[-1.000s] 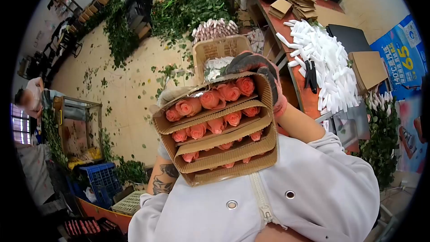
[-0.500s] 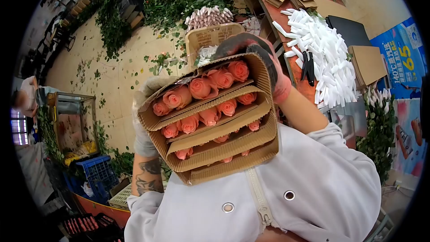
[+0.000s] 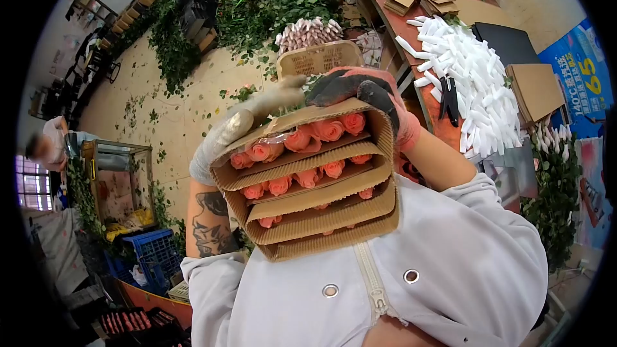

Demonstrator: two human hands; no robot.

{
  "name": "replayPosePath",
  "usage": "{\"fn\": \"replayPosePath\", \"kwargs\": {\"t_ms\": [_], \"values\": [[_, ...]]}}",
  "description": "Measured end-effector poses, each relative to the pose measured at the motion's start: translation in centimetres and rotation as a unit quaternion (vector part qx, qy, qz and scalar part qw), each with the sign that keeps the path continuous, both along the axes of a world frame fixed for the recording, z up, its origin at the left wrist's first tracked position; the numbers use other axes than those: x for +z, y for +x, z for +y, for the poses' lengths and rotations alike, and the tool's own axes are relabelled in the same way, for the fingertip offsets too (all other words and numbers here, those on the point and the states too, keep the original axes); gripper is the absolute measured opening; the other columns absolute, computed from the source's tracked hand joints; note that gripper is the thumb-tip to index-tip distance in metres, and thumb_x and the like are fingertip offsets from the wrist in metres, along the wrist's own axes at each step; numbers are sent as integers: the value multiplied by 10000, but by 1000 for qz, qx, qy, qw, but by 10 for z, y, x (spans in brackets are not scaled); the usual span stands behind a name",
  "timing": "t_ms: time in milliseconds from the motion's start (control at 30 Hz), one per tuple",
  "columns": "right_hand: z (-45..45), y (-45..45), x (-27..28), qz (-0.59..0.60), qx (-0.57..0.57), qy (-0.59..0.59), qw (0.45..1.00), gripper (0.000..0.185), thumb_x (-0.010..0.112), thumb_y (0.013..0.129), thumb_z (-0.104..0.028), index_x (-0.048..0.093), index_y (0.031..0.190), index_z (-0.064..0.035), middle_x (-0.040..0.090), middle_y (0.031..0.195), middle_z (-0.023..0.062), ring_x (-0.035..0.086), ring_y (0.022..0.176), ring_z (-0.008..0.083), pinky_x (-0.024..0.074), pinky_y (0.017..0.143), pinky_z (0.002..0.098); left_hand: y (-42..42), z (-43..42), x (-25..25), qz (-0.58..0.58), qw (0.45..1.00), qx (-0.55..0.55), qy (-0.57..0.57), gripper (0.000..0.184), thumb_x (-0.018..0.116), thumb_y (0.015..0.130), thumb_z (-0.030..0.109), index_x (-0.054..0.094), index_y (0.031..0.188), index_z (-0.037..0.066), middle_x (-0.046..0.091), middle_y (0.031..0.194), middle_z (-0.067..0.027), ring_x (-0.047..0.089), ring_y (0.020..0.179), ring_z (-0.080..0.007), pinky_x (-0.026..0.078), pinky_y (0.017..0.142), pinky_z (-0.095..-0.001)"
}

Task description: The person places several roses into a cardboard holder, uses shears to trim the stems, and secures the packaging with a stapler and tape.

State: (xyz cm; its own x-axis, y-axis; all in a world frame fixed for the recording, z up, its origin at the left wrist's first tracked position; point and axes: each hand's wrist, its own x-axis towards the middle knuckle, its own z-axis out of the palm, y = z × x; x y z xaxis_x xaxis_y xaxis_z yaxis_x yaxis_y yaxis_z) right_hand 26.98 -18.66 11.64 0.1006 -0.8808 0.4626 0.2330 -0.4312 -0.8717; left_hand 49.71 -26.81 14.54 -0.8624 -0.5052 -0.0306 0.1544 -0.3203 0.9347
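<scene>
A bundle of pink roses (image 3: 307, 178) is held up in front of my chest. Its blooms sit in several layers between sheets of corrugated cardboard (image 3: 321, 197), which also wraps the outside. My left hand (image 3: 241, 130), in a pale glove, lies around the upper left side of the wrap; its fingertips reach over the top edge and are partly blurred. At the top right, my right hand (image 3: 369, 93), in a pink and black glove, grips the cardboard edge with bent fingers. The stems are hidden behind the wrap.
To the right, a red table (image 3: 429, 99) carries a heap of white sleeves (image 3: 466, 83), black clippers (image 3: 448, 99) and cardboard sheets (image 3: 530, 90). Ahead stands a beige basket (image 3: 315, 59). Cut leaves (image 3: 273, 19) litter the floor. A person (image 3: 54, 144) and a blue crate (image 3: 154, 257) are at left.
My left hand has slid from the bundle's left side up over its top, toward my right hand. The right hand's fingers now curl over the top edge. The bundle has shifted slightly.
</scene>
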Motion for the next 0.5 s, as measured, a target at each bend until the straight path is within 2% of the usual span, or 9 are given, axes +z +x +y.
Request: {"fn": "replayPosePath", "kwargs": {"t_ms": [67, 133, 167, 233, 267, 300, 367, 433, 500], "values": [[1, -6, 1, 53, -19, -55, 997, 376, 471, 896, -288, 596, 1026, 42, 618, 1045, 146, 572, 976, 221, 423, 892, 321, -5, 7, 15, 3, 1000, -14, -14, 751, 489, 805, 579, 534, 1210, -51, 472, 1305, -186, 426, 1213, -247, 319, 1026, -354], [5, -7, -2, 126, -140, -128, 974, 385, 464, 899, -305, 603, 1033, 28, 598, 1077, 169, 565, 1007, 268, 415, 908, 362, -3, 10, 16, -3, 999, -15, -31, 752, 507, 793, 565, 532, 1209, -61, 475, 1299, -194, 428, 1216, -257, 313, 1030, -360], [9, -11, 16, 151, -179, -195, 952, 396, 494, 878, -329, 605, 1065, 2, 576, 1119, 191, 539, 1062, 303, 403, 929, 407, 1, 7, 2, -2, 1000, -13, 4, 732, 507, 803, 544, 530, 1205, -67, 495, 1276, -195, 455, 1191, -259, 319, 1029, -361], [17, -23, 64, 293, -198, -257, 899, 351, 518, 854, -336, 675, 947, -37, 553, 1158, 212, 487, 1129, 370, 355, 969, 456, 1, 6, -10, 1, 1000, 6, 25, 696, 507, 822, 501, 519, 1208, -78, 528, 1232, -197, 501, 1144, -259, 344, 1018, -363], [19, -23, 82, 355, -158, -323, 863, 401, 504, 851, -406, 665, 935, -48, 540, 1173, 219, 458, 1137, 421, 324, 959, 517, 1, 5, -16, 2, 999, 15, 36, 677, 508, 832, 479, 514, 1209, -84, 544, 1210, -198, 523, 1121, -258, 356, 1013, -364], [19, -18, 89, 391, -87, -384, 832, 454, 490, 847, -475, 655, 923, -58, 528, 1189, 226, 429, 1146, 472, 293, 949, 578, 4, 1, -12, 36, 994, -31, 98, 668, 499, 838, 472, 510, 1212, -83, 546, 1207, -194, 529, 1114, -255, 375, 999, -359], [22, -10, 97, 409, -25, -427, 806, 564, 461, 840, -614, 635, 898, -80, 502, 1220, 240, 371, 1163, 575, 230, 928, 700, 4, -3, 1, 88, 973, -102, 186, 655, 487, 847, 461, 506, 1215, -81, 549, 1202, -188, 537, 1103, -249, 402, 977, -352], [34, -5, 98, 402, -23, -424, 811, 542, 488, 831, -602, 635, 879, -83, 505, 1240, 204, 348, 1167, 601, 225, 911, 721, -1, 0, 12, 110, 958, -140, 223, 653, 481, 850, 460, 505, 1216, -80, 550, 1200, -187, 540, 1099, -248, 411, 970, -349], [42, -6, 107, 535, -2, -356, 766, 509, 530, 800, -587, 629, 910, -100, 468, 1299, 157, 295, 1217, 585, 196, 905, 741, -2, 3, 9, 105, 962, -139, 209, 658, 476, 848, 464, 505, 1216, -81, 550, 1198, -190, 540, 1099, -250, 411, 969, -348]]}}
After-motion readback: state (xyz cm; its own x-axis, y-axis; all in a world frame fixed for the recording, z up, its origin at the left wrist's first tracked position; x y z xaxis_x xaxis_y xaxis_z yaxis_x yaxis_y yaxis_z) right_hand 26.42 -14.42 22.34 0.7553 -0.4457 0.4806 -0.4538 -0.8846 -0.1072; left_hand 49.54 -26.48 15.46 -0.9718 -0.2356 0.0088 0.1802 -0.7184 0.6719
